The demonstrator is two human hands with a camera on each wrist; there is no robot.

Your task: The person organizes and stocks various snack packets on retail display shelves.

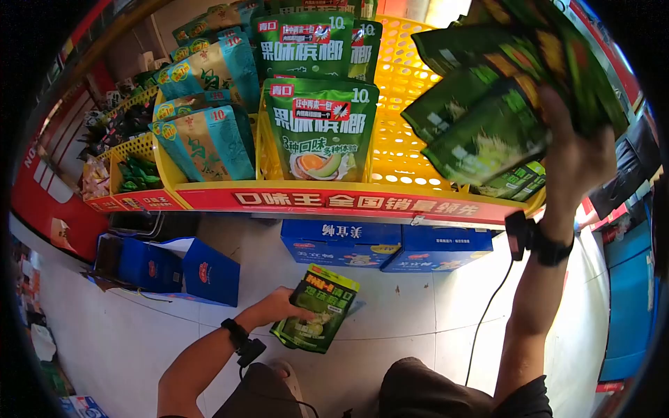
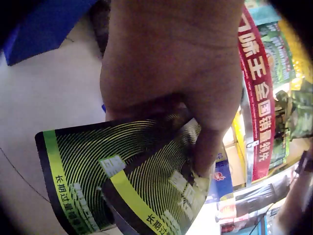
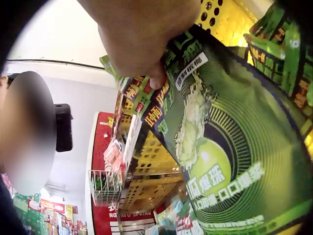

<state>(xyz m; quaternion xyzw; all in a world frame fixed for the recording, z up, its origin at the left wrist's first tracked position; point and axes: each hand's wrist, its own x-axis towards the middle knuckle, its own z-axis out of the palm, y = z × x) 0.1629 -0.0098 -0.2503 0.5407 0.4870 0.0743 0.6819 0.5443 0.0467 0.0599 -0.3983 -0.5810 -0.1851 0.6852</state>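
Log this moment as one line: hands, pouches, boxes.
left hand: grips dark pouches, above floor | right hand: grips green pouches, by right end of rack | blue boxes: on floor, below rack

There's a lane into the yellow shelf (image 1: pixel 401 143), right between the upright green pouches (image 1: pixel 320 132) and the dark pouches (image 1: pixel 481 132) fanned from the right hand (image 1: pixel 580 153)! Lower, the red front strip (image 1: pixel 348 202) blocks; beneath, blue boxes (image 1: pixel 341 244) crowd, with bare floor (image 1: pixel 411 306) before them.
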